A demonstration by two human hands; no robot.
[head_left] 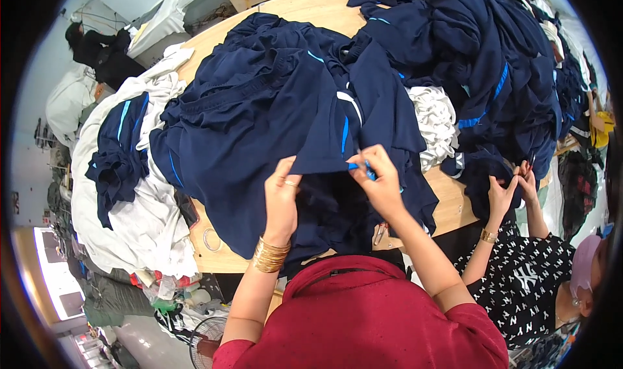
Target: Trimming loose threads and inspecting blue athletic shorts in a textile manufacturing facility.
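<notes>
A navy garment [318,138] with a bright blue stripe and a white strip is stretched between my hands, at the front of a navy pile. My left hand [282,194] is closed on the left end of its lower edge. At the right end of that edge, my right hand [379,181] is closed around a small blue-handled tool [362,168]; its working end is too small to make out. Fingers of the right hand are close to the fabric, but whether they pinch it I cannot tell. Below the edge the cloth hangs in dark shadow.
Navy garments [246,64] are heaped on the wooden table [324,15], with another heap [454,38] at right. White cloth [136,246] drapes the left side; a white bundle [431,122] lies between heaps. At right, a co-worker's hands [509,190] handle dark fabric. Scissors [380,231] lie near the front edge.
</notes>
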